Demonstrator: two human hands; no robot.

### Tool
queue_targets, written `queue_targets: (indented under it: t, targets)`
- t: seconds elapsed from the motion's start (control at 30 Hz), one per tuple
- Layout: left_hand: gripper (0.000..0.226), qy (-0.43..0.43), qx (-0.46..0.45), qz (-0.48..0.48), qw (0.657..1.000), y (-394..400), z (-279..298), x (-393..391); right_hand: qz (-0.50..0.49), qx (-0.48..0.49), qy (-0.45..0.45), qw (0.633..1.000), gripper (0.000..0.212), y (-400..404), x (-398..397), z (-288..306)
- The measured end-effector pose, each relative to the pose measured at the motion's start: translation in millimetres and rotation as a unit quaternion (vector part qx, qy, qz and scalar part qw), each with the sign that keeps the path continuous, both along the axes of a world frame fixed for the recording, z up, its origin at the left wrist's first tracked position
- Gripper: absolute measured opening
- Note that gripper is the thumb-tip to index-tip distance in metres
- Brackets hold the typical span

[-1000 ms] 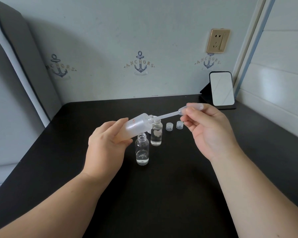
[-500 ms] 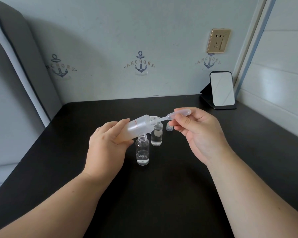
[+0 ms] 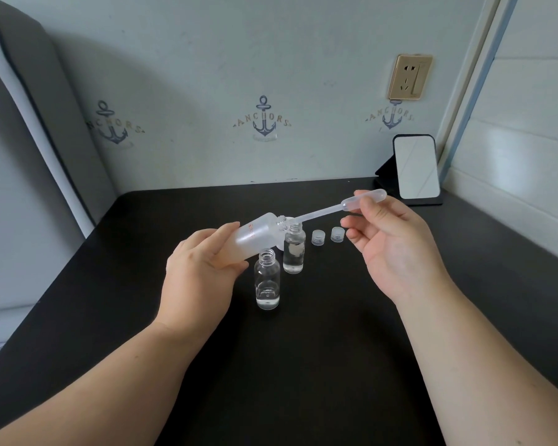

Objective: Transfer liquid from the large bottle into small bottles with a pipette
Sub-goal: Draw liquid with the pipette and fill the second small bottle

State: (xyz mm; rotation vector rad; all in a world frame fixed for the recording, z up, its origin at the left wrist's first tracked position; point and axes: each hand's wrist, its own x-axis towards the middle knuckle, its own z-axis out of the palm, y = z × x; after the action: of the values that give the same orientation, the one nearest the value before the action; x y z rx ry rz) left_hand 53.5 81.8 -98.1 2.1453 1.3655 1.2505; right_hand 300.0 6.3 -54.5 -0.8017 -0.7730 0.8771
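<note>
We see the left hand point(image 3: 197, 278) gripping the frosted large bottle point(image 3: 255, 238), tilted above the near small bottle point(image 3: 267, 280). The right hand point(image 3: 397, 249) pinches the pipette point(image 3: 339, 209) bulb, its tip at the large bottle's mouth. Behind the near small bottle stand a second small bottle point(image 3: 294, 251) and two caps point(image 3: 327, 235).

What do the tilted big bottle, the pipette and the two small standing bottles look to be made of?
Large bottle: frosted, translucent, plastic or frosted glass; the matte haze leaves it open. Pipette: soft translucent plastic, judging by its thin stem and squeezable bulb. Near small bottle and far small bottle: clear and glossy with threaded necks, glass or hard clear plastic.
</note>
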Motion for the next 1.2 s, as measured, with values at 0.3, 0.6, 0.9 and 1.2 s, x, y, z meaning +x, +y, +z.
queue_targets:
  t: [0.3,0.6,0.9,1.2]
  targets:
    - [0.055,-0.021,-0.024,0.014,0.999,2,3,-2,-0.019,0.030,0.116,0.993,0.013,-1,16,1]
    - [0.036,-0.130,-0.090,0.013,0.987,-2,8,-3,-0.039,0.035,0.215,0.975,0.010,-2,21,1]
    - [0.050,-0.147,-0.123,0.008,0.981,4,3,-2,-0.048,0.022,0.213,0.976,0.014,-1,19,3]
    - [0.057,-0.237,-0.081,-0.002,0.968,-5,9,-7,-0.033,0.015,0.198,0.979,0.014,2,19,0]
